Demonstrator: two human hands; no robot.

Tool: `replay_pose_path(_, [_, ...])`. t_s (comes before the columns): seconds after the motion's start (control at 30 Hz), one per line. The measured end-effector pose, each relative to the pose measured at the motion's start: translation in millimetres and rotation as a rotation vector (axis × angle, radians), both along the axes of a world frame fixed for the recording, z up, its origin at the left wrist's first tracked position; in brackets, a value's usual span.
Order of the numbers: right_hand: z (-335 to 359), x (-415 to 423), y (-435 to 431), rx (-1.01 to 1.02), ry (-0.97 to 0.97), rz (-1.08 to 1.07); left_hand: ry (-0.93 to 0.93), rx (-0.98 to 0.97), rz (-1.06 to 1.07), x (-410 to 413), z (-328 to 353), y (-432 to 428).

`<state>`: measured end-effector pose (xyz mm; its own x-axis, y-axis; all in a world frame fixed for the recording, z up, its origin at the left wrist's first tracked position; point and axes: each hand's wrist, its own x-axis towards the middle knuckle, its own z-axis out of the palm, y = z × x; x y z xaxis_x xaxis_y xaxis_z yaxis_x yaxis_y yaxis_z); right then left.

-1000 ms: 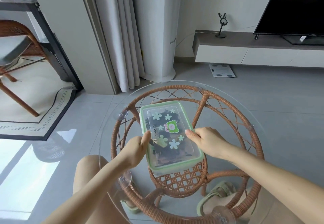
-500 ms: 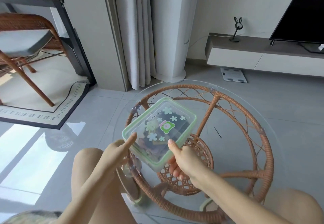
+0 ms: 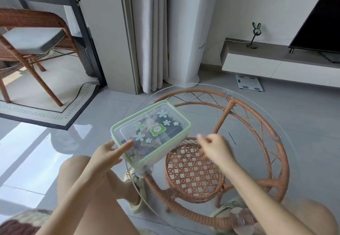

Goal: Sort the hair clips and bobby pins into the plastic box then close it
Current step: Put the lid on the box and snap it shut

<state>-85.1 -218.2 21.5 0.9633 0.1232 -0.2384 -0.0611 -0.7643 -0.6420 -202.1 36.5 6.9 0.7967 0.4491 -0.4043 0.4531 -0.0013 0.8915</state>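
Plastic box [image 3: 165,143] sits tilted at the near-left edge of the glass bench [image 3: 206,122], with its green-rimmed lid [image 3: 165,113] on top and dark clips [image 3: 141,147] visible through the clear walls. The lid looks seated, though whether it is pressed fully shut cannot be told. The left hand [image 3: 107,153] grips the box's near-left corner, with one digit laid on the lid and the other fingers hidden beneath. The right hand [image 3: 215,148], just right of the box and not touching it, is motion-blurred. Its fingers [image 3: 202,140] are loosely bent and nothing shows in them. Further right of the box, one thin dark bobby pin [image 3: 232,138] lies on the glass. The sorting seems nearly finished, but that pin probably needs to go in, which would mean reopening and reclosing the lid.
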Motion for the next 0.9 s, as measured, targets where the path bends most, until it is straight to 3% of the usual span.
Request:
replay_pose_path(0.07, [-10,28,-32,-0.389,-0.276,-0.143,0.008,0.012,0.002,8,3,2])
replay_pose_path(0.13, [-22,48,-52,-0.583,-0.253,-0.178,0.03,-0.022,0.009,17,7,3])
replay_pose_path(0.27, [-32,69,-58,-0.55,-0.132,-0.134,0.053,-0.089,-0.051,37,17,2])
replay_pose_path(0.33, [-27,71,-57,-0.426,-0.085,-0.149,0.043,-0.209,-0.104,45,19,5])
replay_pose_path(0.47, [-17,62,-49,0.373,0.13,-0.211,-0.008,-0.43,-0.148,61,17,1])
replay_pose_path(0.6, [-7,60,-37,0.669,0.339,-0.217,0.03,-0.4,-0.119,82,18,3])
replay_pose_path(0.73, [-4,65,-33,0.748,0.597,-0.213,0.076,-0.105,-0.058,96,23,11])
replay_pose_path(0.9, [-4,67,-26,0.616,0.647,-0.097,0.096,0.46,-0.06,105,33,-1])
